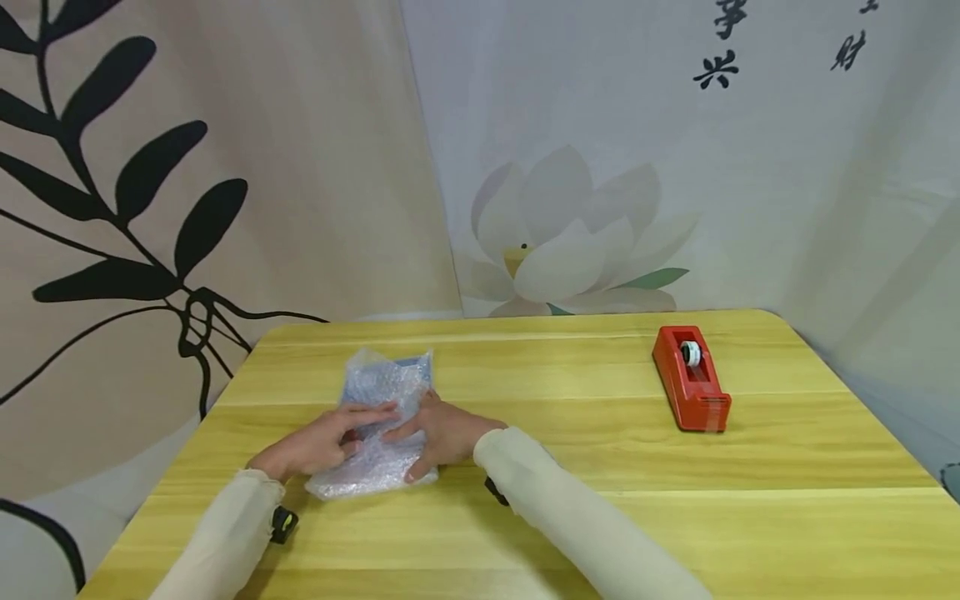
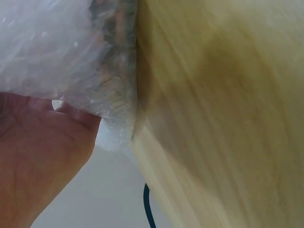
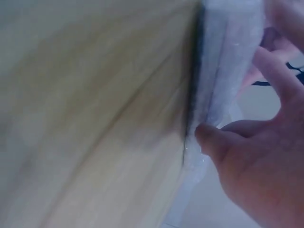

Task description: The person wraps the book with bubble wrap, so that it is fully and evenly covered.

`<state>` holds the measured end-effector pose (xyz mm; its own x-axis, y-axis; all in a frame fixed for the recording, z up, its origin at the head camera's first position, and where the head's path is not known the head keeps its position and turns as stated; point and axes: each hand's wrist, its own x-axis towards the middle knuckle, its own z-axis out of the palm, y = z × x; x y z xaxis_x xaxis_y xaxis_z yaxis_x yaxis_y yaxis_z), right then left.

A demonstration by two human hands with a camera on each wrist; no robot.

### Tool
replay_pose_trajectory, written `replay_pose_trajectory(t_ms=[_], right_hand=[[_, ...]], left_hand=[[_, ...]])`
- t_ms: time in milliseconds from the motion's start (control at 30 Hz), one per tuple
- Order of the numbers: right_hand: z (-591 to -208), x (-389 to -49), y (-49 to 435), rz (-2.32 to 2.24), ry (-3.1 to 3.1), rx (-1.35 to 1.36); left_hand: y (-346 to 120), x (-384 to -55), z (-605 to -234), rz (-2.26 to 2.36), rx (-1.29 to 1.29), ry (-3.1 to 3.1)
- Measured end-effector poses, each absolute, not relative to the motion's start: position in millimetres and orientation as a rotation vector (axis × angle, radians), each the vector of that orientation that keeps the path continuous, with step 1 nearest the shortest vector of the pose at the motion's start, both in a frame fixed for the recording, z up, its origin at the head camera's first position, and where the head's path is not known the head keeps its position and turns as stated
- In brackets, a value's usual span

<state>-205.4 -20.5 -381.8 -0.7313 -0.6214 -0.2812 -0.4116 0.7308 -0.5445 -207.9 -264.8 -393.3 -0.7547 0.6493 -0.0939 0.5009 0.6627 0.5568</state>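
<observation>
A flat rectangular item in clear bubble wrap (image 1: 386, 475) lies on the left half of the table. Something blue shows through near its far end; what the item is cannot be made out. My left hand (image 1: 326, 440) rests on the near left part of the bundle, its fingers reaching across the top. From the right, my right hand (image 1: 448, 429) presses on the wrap with spread fingers. In the right wrist view, the thumb of the right hand (image 3: 266, 156) touches the side edge of the bubble wrap (image 3: 223, 61). The left wrist view has the bubble wrap (image 2: 42, 47) covering the left fingertips.
A red tape dispenser (image 1: 688, 379) with a roll of tape stands at the back right of the wooden table (image 1: 570, 375). Behind the table hangs a printed curtain (image 1: 337, 167). A dark cable (image 1: 52, 533) is at the lower left, beyond the table edge.
</observation>
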Motion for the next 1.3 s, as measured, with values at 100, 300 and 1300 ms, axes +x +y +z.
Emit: replay_pose_trajectory(t_ms=[100,300,1300], right_hand=[[-378.1,-206.1,-16.5,-0.688,2.482,-0.732],[-368.2,-209.3,-14.2,-0.71,2.57,-0.686],[-389.7,-208.9,-27.3,-0.322,2.661,-0.895]], left_hand=[[-263.4,-207.8,-393.7,0.757,0.919,2.594],[-260.8,-206.3,-389.9,0.766,0.895,2.602],[-283.9,-215.9,-388.8,0.8,0.646,2.793]])
